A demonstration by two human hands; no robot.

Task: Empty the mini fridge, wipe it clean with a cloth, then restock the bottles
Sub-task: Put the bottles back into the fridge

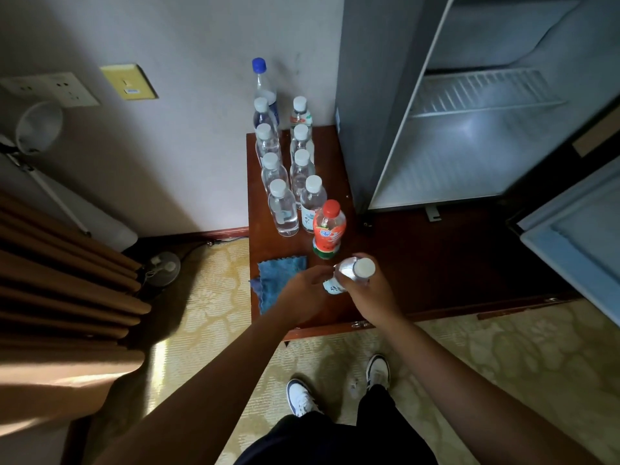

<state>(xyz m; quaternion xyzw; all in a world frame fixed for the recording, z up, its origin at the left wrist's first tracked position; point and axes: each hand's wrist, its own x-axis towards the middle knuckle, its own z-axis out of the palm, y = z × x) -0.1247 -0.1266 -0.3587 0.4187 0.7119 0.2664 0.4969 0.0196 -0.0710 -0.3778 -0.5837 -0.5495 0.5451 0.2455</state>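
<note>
Mini fridge (469, 135): door swung open to the right; the wire shelf (483, 92) and the floor of the cabinet carry no bottles.
Fridge door (577, 239): its pale inner panel juts out at the right edge of the view, above the carpet.
Water bottles (283, 209): clear, white-capped, upright in two rows on the left part of the worktop, running from the wall toward the person; the rows stand close, neighbours nearly touching.
Blue-capped bottle (263, 85): taller, at the wall end of the left row.
Red bottle (328, 228): red cap, orange and green label, upright at the near end of the right row, just beside the last water bottle.
Held bottle (354, 271): clear, white cap toward the camera, tilted, above the worktop in front of the red bottle.
Cloth (278, 280): blue, crumpled, at the near left corner of the worktop, partly over the edge.
Worktop (419, 263): dark red wood; a bare stretch lies between the bottles and the fridge.
Right hand (365, 293): grip wrapped round the held bottle's body.
Left hand (302, 293): fingers loosely bent, tips touching the bottle's lower end, over the cloth; whether it pinches the bottle I cannot tell.
</note>
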